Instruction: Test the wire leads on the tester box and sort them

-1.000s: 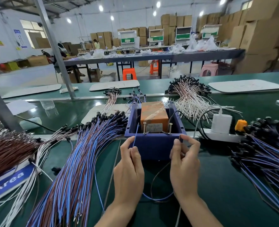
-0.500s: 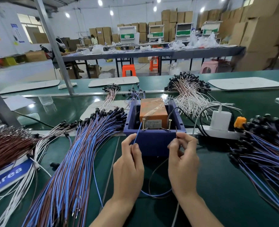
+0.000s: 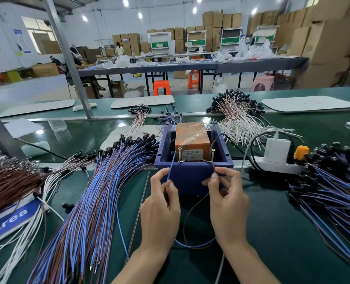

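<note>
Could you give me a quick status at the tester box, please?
Left hand pinches blue lead, tip beside left screw. Right hand pinches brown lead below right screw. Nothing blocks the tester box.

Both hands work at the dark blue plastic tester box (image 3: 190,178).
The left hand (image 3: 159,212) pinches a thin blue wire lead (image 3: 171,167) just beside one upright metal post (image 3: 179,154); the right hand (image 3: 228,206) pinches a thin brown wire lead (image 3: 213,168) below the other.

My green bench (image 3: 272,232) carries the blue tester box (image 3: 190,181) straight ahead of me. A fanned bundle of blue-and-brown leads (image 3: 92,201) lies to its left, with brown wires (image 3: 10,181) and a blue sign (image 3: 8,222) beyond. To its right lie a white power strip (image 3: 280,166) and a second heap — black-capped leads (image 3: 334,197).
</note>
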A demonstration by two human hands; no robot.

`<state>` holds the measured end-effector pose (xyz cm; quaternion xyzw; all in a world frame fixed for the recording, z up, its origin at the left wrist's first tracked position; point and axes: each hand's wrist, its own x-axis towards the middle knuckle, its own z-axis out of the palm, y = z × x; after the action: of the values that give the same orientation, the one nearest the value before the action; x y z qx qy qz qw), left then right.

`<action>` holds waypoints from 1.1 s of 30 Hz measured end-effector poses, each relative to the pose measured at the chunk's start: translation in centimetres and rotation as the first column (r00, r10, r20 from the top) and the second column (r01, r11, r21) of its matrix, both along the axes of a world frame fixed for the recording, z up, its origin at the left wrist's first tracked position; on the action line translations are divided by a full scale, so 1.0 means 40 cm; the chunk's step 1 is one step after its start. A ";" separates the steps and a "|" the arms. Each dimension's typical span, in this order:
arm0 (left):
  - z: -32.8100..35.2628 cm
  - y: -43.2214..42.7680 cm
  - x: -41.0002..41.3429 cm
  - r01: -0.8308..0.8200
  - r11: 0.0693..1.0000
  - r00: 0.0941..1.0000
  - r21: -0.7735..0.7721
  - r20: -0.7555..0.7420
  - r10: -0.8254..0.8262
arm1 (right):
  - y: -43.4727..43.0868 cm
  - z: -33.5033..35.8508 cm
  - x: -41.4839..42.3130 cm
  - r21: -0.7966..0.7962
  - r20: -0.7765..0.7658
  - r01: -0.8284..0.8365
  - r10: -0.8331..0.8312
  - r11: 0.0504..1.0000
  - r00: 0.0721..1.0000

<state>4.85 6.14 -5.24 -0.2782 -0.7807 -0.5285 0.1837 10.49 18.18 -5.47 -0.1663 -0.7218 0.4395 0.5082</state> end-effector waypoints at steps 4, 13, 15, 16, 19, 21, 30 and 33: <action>-0.001 0.002 -0.001 -0.021 1.000 1.000 -0.015 -0.003 0.021 | 0.002 -0.003 -0.001 0.008 -0.002 0.005 -0.005 1.000 1.000; -0.007 0.001 -0.004 0.003 1.000 1.000 -0.006 -0.015 -0.003 | 0.004 -0.004 0.000 -0.008 -0.006 0.008 -0.008 1.000 1.000; -0.008 0.001 -0.004 0.008 1.000 1.000 -0.007 -0.013 -0.008 | 0.004 -0.004 0.000 -0.005 -0.005 0.006 -0.006 1.000 1.000; -0.008 0.002 -0.004 0.007 1.000 1.000 -0.009 -0.014 -0.007 | 0.004 -0.003 -0.001 -0.004 -0.005 0.006 -0.006 1.000 1.000; -0.007 0.000 -0.002 0.001 1.000 1.000 -0.018 -0.025 -0.002 | 0.002 -0.003 -0.001 -0.001 -0.005 0.008 -0.008 1.000 1.000; -0.005 0.001 -0.001 -0.006 1.000 1.000 -0.021 -0.018 0.006 | 0.002 -0.001 0.000 -0.002 -0.004 0.010 -0.010 1.000 1.000; -0.006 0.001 -0.002 -0.032 0.999 0.999 -0.043 0.013 0.033 | -0.005 0.015 0.007 0.029 -0.024 0.030 -0.029 0.999 0.999; -0.005 0.001 -0.002 -0.031 0.999 0.999 -0.043 0.017 0.032 | -0.005 0.014 0.007 0.021 -0.028 0.025 -0.024 0.999 0.999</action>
<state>4.79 6.18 -5.43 -0.2650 -0.7977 -0.5111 0.1794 10.78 17.96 -4.91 -0.1638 -0.7171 0.4278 0.5253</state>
